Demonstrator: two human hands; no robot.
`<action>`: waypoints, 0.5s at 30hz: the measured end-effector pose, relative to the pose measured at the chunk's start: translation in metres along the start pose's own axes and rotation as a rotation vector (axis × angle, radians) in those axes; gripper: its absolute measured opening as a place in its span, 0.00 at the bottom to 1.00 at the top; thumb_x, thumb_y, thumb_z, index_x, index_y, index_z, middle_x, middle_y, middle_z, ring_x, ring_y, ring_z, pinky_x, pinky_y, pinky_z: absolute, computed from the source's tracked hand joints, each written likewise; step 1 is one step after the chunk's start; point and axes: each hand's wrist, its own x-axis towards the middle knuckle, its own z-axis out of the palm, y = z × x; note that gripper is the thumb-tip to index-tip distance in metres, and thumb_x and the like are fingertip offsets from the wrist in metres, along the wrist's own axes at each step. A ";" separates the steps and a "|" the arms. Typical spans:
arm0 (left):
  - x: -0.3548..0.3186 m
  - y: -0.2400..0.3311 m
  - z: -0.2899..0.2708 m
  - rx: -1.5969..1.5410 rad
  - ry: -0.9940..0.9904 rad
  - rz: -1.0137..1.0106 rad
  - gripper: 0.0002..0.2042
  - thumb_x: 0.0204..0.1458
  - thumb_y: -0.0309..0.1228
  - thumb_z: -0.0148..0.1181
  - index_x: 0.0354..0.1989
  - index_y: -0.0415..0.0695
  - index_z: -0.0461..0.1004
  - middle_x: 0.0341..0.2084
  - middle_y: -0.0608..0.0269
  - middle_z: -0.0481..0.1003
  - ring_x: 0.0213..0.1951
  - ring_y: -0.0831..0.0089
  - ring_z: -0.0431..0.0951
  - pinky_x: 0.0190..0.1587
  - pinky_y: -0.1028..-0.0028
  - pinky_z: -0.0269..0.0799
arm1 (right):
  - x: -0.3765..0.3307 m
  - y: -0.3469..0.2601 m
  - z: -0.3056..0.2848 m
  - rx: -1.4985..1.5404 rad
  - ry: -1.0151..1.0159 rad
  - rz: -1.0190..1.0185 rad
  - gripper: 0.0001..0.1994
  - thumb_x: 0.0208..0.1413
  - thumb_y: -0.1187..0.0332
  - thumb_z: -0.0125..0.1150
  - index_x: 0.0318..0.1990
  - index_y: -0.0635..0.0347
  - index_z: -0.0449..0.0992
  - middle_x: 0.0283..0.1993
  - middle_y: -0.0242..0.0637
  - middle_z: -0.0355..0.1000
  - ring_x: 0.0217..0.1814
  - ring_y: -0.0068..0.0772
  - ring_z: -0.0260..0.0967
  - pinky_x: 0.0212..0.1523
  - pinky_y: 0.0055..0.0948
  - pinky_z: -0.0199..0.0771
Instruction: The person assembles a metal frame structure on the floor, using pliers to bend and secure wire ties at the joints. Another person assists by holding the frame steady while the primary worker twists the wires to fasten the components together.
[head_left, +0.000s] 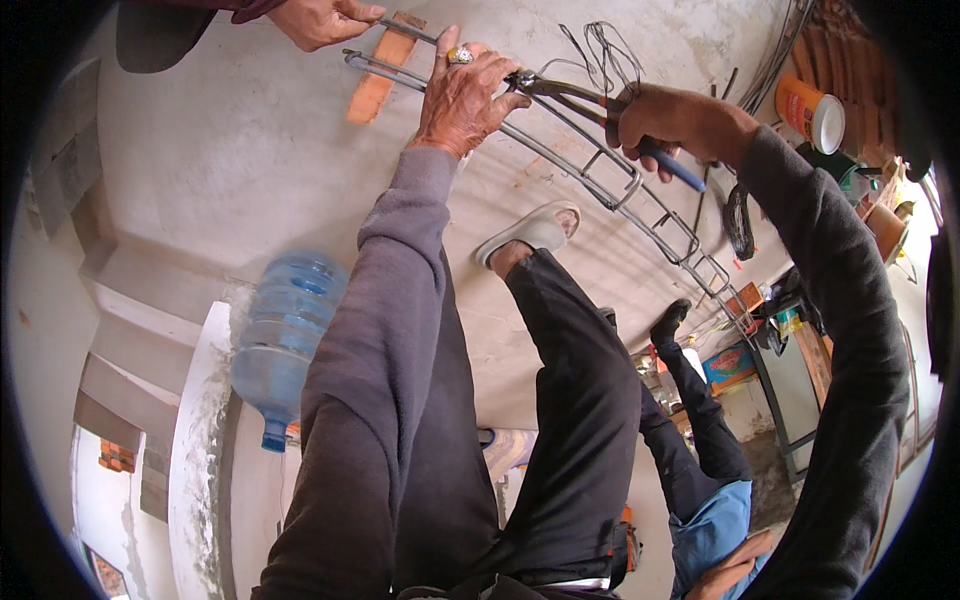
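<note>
A long cage of steel bars [571, 141] with bent rectangular ties runs from the upper left to the lower right. My left hand [465, 95], with a ring on one finger, is closed round a bar near its upper end. In my right hand [650, 125] is a pair of pincers [568, 93] with red and blue handle grips. Their jaws meet the bars right beside my left fingertips; the exact point of contact is too small to make out. At the upper left another person's hand [325, 20] holds the bar's end.
An orange brick [372, 95] lies under the bars. Loose thin wire [612, 55] curls beyond my right hand. My sandalled foot [535, 232] stands near the cage. A blue water bottle [285, 335] is at left, an orange-and-white bucket [810, 113] at right. Another person [705, 520] is at lower right.
</note>
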 end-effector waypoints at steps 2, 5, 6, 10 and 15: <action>0.001 0.001 0.000 -0.016 -0.018 -0.005 0.18 0.45 0.45 0.70 0.43 0.53 0.81 0.40 0.69 0.81 0.52 0.69 0.74 0.72 0.54 0.41 | 0.001 0.012 0.003 0.103 -0.059 -0.034 0.14 0.53 0.67 0.56 0.40 0.73 0.71 0.31 0.40 0.70 0.25 0.26 0.71 0.22 0.28 0.77; 0.003 0.000 -0.003 0.004 -0.099 -0.017 0.19 0.48 0.46 0.67 0.47 0.54 0.79 0.44 0.68 0.79 0.55 0.67 0.73 0.73 0.54 0.39 | 0.005 0.018 0.017 0.256 -0.036 0.021 0.11 0.51 0.71 0.56 0.39 0.71 0.72 0.28 0.38 0.69 0.22 0.28 0.70 0.20 0.32 0.76; 0.002 -0.001 -0.004 0.021 -0.136 -0.023 0.20 0.49 0.46 0.66 0.49 0.55 0.78 0.46 0.68 0.79 0.57 0.66 0.72 0.74 0.54 0.38 | 0.006 0.019 0.025 0.323 -0.016 0.031 0.10 0.49 0.72 0.56 0.38 0.70 0.72 0.26 0.37 0.69 0.19 0.28 0.68 0.18 0.33 0.74; 0.000 -0.004 -0.007 0.017 -0.166 -0.027 0.19 0.50 0.44 0.66 0.50 0.55 0.78 0.49 0.68 0.78 0.58 0.68 0.71 0.74 0.55 0.37 | 0.002 0.032 0.043 0.495 -0.121 -0.163 0.14 0.55 0.67 0.53 0.44 0.71 0.70 0.32 0.38 0.68 0.28 0.27 0.69 0.28 0.32 0.78; 0.002 0.000 -0.006 0.028 -0.173 -0.055 0.18 0.49 0.42 0.66 0.50 0.55 0.78 0.49 0.68 0.78 0.57 0.70 0.72 0.74 0.55 0.38 | 0.002 0.038 0.054 0.504 -0.119 -0.163 0.16 0.58 0.65 0.51 0.46 0.71 0.69 0.34 0.36 0.67 0.31 0.27 0.68 0.32 0.30 0.77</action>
